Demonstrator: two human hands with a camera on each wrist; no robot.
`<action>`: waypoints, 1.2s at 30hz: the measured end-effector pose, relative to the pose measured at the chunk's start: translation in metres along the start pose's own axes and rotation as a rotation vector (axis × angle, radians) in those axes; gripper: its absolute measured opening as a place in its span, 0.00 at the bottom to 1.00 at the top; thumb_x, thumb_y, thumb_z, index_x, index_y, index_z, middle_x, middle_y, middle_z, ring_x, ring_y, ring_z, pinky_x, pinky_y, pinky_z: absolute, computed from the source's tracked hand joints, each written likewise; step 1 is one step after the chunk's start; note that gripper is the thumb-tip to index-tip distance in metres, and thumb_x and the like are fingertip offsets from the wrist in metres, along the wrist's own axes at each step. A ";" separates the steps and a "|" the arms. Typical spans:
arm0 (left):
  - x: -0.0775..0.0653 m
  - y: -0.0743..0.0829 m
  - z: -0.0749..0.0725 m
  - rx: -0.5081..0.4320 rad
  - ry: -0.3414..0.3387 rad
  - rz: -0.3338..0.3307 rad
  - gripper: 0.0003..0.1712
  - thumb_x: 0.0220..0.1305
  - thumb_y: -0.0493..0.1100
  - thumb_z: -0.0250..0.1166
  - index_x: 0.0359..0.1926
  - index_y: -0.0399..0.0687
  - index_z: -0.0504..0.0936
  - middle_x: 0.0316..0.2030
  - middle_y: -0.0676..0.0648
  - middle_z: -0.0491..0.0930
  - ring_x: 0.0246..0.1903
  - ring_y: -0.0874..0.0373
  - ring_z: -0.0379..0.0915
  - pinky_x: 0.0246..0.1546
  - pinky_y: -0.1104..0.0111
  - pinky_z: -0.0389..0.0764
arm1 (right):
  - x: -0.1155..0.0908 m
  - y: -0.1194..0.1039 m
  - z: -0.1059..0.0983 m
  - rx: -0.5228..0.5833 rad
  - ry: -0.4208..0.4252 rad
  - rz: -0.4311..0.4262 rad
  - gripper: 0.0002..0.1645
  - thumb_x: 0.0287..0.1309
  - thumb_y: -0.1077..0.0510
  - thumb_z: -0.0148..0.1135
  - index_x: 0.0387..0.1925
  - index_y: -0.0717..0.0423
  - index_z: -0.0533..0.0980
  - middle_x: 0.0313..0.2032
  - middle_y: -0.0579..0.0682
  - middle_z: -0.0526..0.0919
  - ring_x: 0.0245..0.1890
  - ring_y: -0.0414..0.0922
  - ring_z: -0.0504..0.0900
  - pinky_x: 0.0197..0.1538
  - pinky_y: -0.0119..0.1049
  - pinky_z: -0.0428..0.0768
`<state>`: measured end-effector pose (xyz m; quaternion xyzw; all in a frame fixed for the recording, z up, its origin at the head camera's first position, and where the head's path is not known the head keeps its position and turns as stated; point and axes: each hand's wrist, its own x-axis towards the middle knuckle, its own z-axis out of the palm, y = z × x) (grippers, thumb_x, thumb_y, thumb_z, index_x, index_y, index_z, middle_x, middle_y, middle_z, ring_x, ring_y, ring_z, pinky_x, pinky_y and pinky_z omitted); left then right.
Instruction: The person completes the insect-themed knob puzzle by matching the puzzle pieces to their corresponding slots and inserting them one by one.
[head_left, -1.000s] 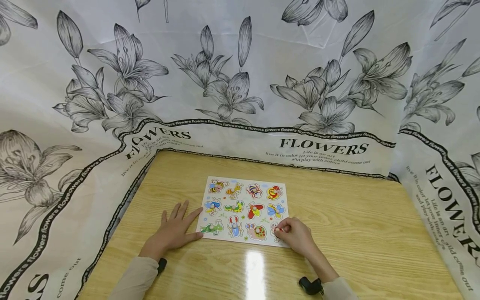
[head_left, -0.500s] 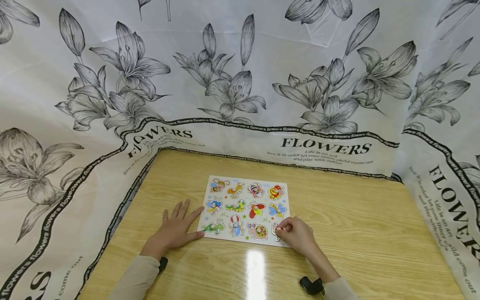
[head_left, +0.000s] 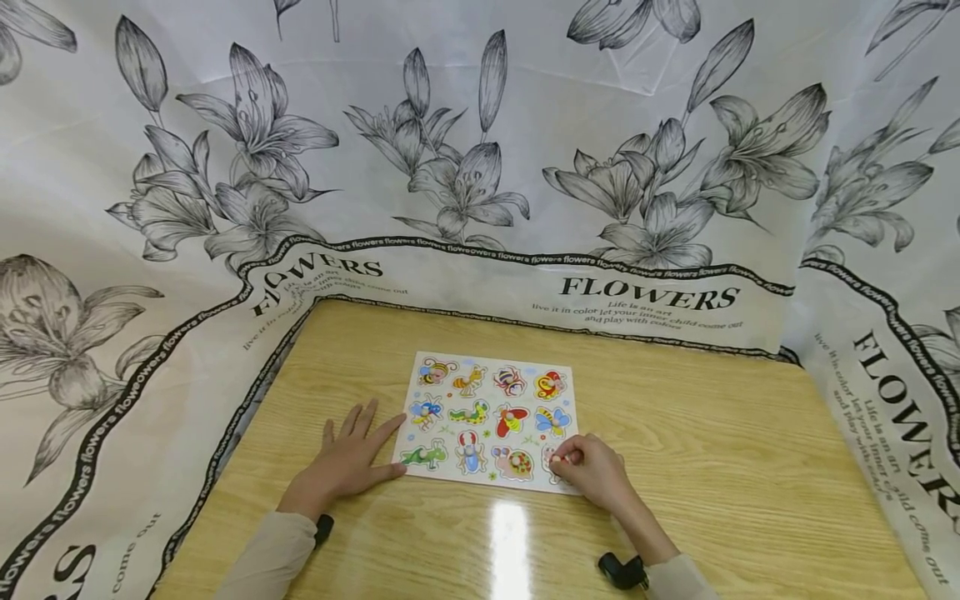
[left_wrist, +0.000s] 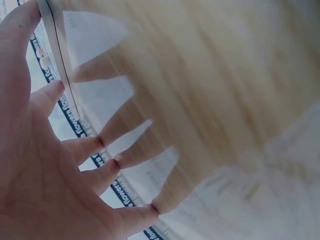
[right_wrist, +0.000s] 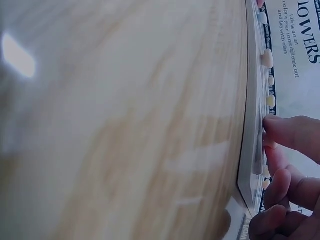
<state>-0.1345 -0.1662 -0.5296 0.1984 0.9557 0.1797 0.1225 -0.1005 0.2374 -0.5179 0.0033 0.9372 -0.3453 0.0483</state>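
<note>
A white peg puzzle board (head_left: 528, 448) lies flat on the table, filled with colourful insect pieces, each with a small knob. My left hand (head_left: 347, 457) rests palm down with fingers spread, its thumb and index finger touching the board's left edge. In the left wrist view, the thumb and index fingertip of that hand (left_wrist: 55, 165) meet the board's side. At the near right corner, my right hand (head_left: 595, 473) pinches the knob of a puzzle piece (head_left: 549, 457), mostly hidden under the fingers. The right wrist view shows the thumb (right_wrist: 295, 132) and index finger around this knob (right_wrist: 269, 142).
The wooden table (head_left: 712, 433) extends around the board on all sides. White cloth with flower drawings (head_left: 465, 283) hangs along its back and sides. A black wrist device (head_left: 622, 572) sits by the right sleeve, another (head_left: 323, 531) by the left.
The right hand stays at the corner piece, and the left hand keeps its place. The whole head view shifts only slightly.
</note>
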 end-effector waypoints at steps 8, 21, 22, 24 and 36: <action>0.000 -0.001 0.000 -0.002 -0.004 -0.003 0.47 0.64 0.70 0.61 0.78 0.63 0.58 0.77 0.35 0.42 0.75 0.32 0.35 0.62 0.26 0.38 | 0.001 0.002 0.000 0.036 -0.029 0.021 0.07 0.54 0.57 0.75 0.29 0.51 0.82 0.26 0.45 0.72 0.27 0.42 0.69 0.33 0.37 0.65; 0.000 0.002 -0.005 0.000 -0.014 -0.005 0.47 0.63 0.71 0.61 0.78 0.62 0.58 0.77 0.34 0.43 0.74 0.32 0.36 0.61 0.26 0.39 | -0.001 -0.001 0.000 0.075 -0.026 0.043 0.07 0.54 0.58 0.75 0.30 0.51 0.81 0.24 0.45 0.72 0.25 0.42 0.69 0.30 0.36 0.65; 0.000 0.003 -0.005 0.000 -0.014 -0.004 0.47 0.63 0.71 0.61 0.78 0.62 0.58 0.77 0.34 0.43 0.74 0.32 0.36 0.61 0.25 0.39 | -0.001 -0.002 0.000 0.075 -0.024 0.043 0.08 0.54 0.58 0.75 0.30 0.52 0.81 0.24 0.45 0.72 0.25 0.42 0.69 0.30 0.36 0.65; 0.000 0.002 -0.005 0.004 -0.015 -0.004 0.47 0.63 0.71 0.61 0.78 0.62 0.58 0.77 0.34 0.43 0.74 0.32 0.36 0.61 0.25 0.39 | -0.002 -0.003 0.000 0.075 -0.022 0.043 0.08 0.54 0.59 0.75 0.31 0.52 0.81 0.24 0.45 0.72 0.25 0.42 0.69 0.30 0.35 0.66; -0.001 0.007 -0.006 0.006 0.046 0.047 0.42 0.68 0.65 0.61 0.75 0.51 0.66 0.74 0.33 0.55 0.72 0.32 0.47 0.67 0.36 0.51 | -0.003 -0.003 -0.015 0.173 0.049 0.016 0.05 0.60 0.60 0.70 0.37 0.57 0.82 0.27 0.47 0.75 0.27 0.43 0.71 0.28 0.32 0.69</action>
